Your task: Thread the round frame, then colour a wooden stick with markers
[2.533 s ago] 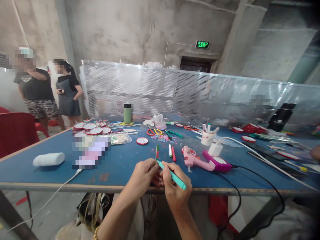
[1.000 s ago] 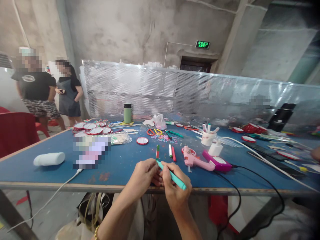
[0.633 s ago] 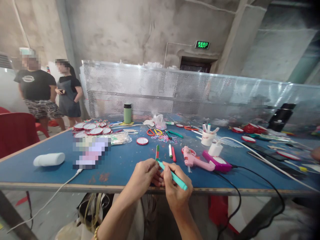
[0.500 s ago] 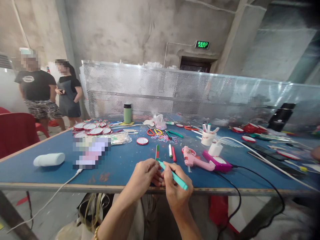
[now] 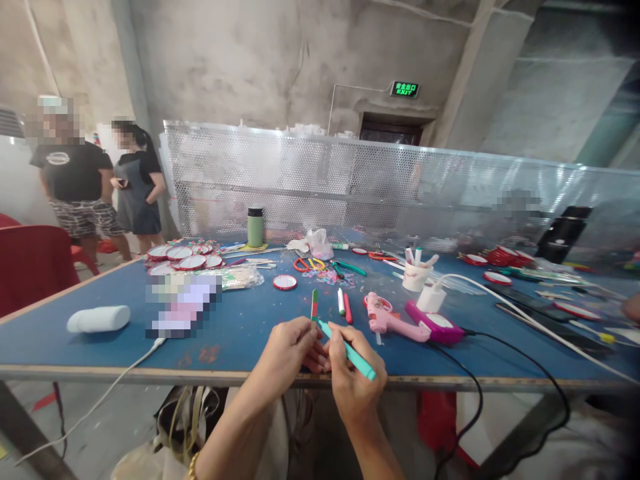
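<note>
My hands sit together at the near edge of the table (image 5: 100,347). My right hand (image 5: 356,380) is closed around a teal pen (image 5: 350,352), its tip angled up and left toward a stick (image 5: 314,305) painted green and red. My left hand (image 5: 287,353) is curled shut on the stick's lower end, so only the upper part shows above my fingers (image 5: 306,335) — the pen tip meets it just there. Just past the hands lie two markers, one white and green (image 5: 341,301), one red (image 5: 347,309), side by side. To their right a pink glue gun (image 5: 387,320) lies on its side next to a magenta device (image 5: 436,327) with a black cable (image 5: 525,363) trailing off the near edge. At the left edge a white roll (image 5: 98,319) lies alone, with a white cord (image 5: 100,400) hanging off the table near it. Further back sit a red-rimmed disc (image 5: 285,282), a cup (image 5: 416,275) of markers, scissors (image 5: 309,264) and a heap of discs (image 5: 180,257). A green flask (image 5: 255,227) stands upright before the perforated metal screen (image 5: 350,187). Two people (image 5: 100,180) stand beyond the table's far left corner, behind a red chair (image 5: 30,263).
</note>
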### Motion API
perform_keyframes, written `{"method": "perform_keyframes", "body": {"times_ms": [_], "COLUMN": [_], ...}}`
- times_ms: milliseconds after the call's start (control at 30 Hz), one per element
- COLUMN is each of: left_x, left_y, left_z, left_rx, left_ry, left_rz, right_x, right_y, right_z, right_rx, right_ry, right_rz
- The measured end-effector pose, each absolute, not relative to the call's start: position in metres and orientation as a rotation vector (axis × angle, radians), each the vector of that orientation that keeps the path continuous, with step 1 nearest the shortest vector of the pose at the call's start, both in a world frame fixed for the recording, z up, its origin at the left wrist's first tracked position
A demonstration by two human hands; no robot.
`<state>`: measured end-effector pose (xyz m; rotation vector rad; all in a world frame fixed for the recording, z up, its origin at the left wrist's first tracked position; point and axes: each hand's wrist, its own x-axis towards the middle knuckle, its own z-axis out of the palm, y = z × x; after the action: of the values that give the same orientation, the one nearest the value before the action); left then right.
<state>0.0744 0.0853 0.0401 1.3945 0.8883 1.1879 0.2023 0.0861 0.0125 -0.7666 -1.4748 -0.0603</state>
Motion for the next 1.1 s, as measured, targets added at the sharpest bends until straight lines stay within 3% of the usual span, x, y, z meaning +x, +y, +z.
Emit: {"method": "perform_keyframes", "body": {"times_ms": [333, 1100], "left_x": [0.0753, 0.0748], "left_y": [0.0855, 0.0843], "left_z": [0.0403, 0.0417], "left_rx": [1.392, 1.406], "left_ry": [0.898, 0.918], "left_rz": [1.189, 1.203], "right_x": [0.2039, 0.2020], "right_y": [0.0840, 0.0817], "right_z": [0.0109, 0.0178], "right_rx": [-0.747, -0.748], "right_ry": [-1.500, -1.539], "right_rz": [0.056, -0.003]}}
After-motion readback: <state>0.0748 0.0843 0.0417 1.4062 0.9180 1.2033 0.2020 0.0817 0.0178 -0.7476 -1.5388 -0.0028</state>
